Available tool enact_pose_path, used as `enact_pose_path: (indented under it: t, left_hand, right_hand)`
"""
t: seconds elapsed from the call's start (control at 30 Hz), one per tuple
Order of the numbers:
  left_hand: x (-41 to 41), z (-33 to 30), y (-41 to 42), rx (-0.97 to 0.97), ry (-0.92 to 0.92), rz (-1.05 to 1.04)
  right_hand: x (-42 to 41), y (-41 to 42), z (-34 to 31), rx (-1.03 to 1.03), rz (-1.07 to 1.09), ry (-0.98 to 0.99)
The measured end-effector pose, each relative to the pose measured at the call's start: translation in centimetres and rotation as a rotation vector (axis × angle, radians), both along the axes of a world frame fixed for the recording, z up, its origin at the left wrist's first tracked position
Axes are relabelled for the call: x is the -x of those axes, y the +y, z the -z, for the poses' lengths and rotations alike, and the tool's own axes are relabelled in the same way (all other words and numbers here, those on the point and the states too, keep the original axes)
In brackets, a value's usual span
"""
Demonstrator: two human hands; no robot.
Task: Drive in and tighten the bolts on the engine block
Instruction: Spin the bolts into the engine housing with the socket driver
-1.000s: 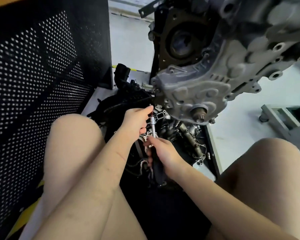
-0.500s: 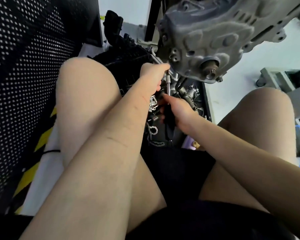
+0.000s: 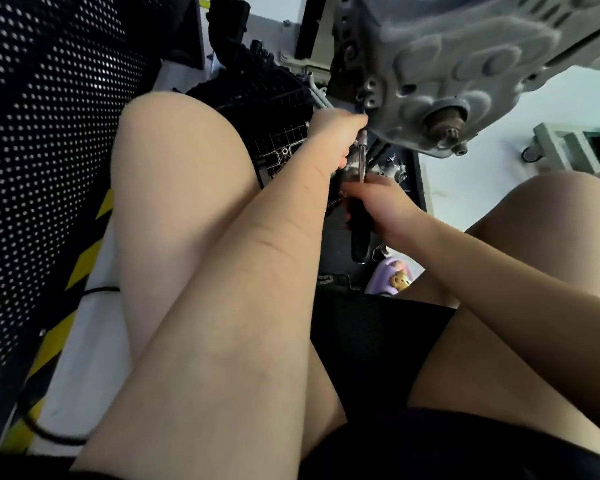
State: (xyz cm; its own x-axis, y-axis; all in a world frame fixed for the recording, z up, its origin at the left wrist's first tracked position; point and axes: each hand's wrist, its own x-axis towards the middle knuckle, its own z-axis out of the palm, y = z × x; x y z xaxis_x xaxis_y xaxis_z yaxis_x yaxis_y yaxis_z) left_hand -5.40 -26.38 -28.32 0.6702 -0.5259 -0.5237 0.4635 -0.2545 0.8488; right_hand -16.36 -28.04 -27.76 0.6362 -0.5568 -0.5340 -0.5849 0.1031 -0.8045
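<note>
The engine block (image 3: pixel 458 60), a grey cast-metal body with raised oval ribs, hangs at the 1 o'clock part of the view, its rusty shaft end (image 3: pixel 447 128) facing down and toward the camera; at the block's lower left edge a slim metal driver shaft (image 3: pixel 362 157) stands near upright, its socket tip set against the casting beside a cluster of small bolt holes (image 3: pixel 369 95); the bolt itself cannot be made out. The left hand (image 3: pixel 333 133), at 12 o'clock from the frame centre, is curled around the upper end of the shaft, fingers closed, knuckles touching the underside of the block; the right hand (image 3: pixel 378 202), just below it toward 1 o'clock, wraps closed around the tool's dark handle (image 3: pixel 359 237), which extends downward from the palm; the two hands are close together but apart, with bare shaft showing between them. Behind the left hand, at 11 o'clock, sits a black ribbed plastic part (image 3: pixel 274 98); a black perforated panel (image 3: pixel 49 133) fills the 9 o'clock side, with yellow-and-black floor striping (image 3: pixel 84 258) at its foot; both bare knees frame the hands; a small lilac object (image 3: pixel 392 277) lies on the floor at 3 o'clock from centre; a grey wheeled frame (image 3: pixel 561 147) stands at 2 o'clock.
</note>
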Motion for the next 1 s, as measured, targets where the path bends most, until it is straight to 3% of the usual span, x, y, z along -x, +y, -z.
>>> enact_pose_path:
  t: [0.5,1.0]
  left_hand:
    - [0.7,0.9,-1.5,0.047,-0.183,-0.237]
    - [1.8,0.4,-1.3,0.132,-0.152,-0.332]
  right_hand:
    - [0.4,-1.3,-0.6,0.375,-0.201,0.033]
    - [0.8,-2.0,-1.2,0.517,-0.248,-0.002]
